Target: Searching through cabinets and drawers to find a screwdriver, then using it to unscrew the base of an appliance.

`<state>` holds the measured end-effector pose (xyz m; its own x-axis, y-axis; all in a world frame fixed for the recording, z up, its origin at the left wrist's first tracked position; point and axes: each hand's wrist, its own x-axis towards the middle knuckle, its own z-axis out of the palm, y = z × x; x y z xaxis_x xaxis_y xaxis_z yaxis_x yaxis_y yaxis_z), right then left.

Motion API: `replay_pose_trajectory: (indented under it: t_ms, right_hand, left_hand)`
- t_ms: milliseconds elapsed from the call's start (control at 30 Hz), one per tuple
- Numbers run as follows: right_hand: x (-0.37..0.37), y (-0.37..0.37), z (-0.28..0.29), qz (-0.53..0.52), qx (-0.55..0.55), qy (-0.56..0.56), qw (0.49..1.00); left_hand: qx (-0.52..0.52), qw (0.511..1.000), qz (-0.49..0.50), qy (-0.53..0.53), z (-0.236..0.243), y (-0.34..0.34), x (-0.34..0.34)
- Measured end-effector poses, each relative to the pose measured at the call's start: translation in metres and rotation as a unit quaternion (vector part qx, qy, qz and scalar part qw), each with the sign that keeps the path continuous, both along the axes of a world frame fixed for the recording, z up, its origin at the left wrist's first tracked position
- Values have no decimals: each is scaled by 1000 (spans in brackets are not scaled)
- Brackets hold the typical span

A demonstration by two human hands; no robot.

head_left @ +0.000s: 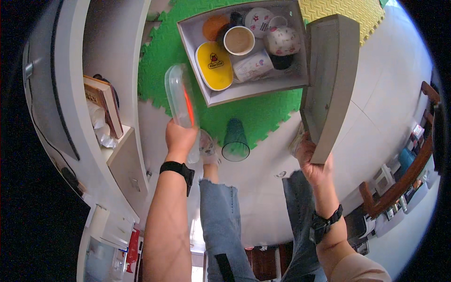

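1. Far left of the frame: a tall white shelf unit (137, 61) runs along the edge, curving a fair bit from the lens. A couple of books (105, 101) lean in it at middle left, with some crumpled clear plastic (105, 134) beside them.
2. Left of centre, the left hand (182, 138) is closed around the lower part of a clear plastic container (176, 91) with an orange strip showing on it, held up on edge.
3. Upper left to top centre is a bright green foam mat (157, 56), the jigsaw-edge kind. The open grey box (289, 77) sits over it, loaded with cups plus a yellow oval container (215, 70).
4. Dead centre, just below the box, there's a bluish clear glass (235, 141), rim toward the bottom; can't tell if it's standing or lying.
5. Right of centre, the right hand (314, 162) grips the bottom end of a grey box lid (338, 77), tipped up beside the box.
6. Top right has yellow foam mat (347, 16), then pale tiled floor (376, 101).
7. Far right: dark reddish wooden furniture (408, 177) with clutter around it.
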<state>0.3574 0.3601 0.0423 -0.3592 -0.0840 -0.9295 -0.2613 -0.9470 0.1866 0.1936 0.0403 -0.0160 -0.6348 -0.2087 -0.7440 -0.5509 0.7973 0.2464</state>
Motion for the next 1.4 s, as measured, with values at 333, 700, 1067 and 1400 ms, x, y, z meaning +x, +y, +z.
replay_pose_trajectory:
  t_ms: [333, 700, 1067, 1400]
  right_hand:
    - [5, 16, 1, -35, 11, 10, 999]
    - [0, 25, 7, -33, 18, -69, 997]
    - [2, 27, 7, -34, 54, -68, 996]
    - [15, 26, 1, -69, 6, -18, 997]
  left_hand:
    - [-21, 999, -15, 22, 2, 25, 7]
    - [-94, 995, -39, -1, -10, 48, 19]
    - [-39, 997, -60, -9, -13, 57, 16]
    - [-17, 994, -71, 86, -23, 51, 24]
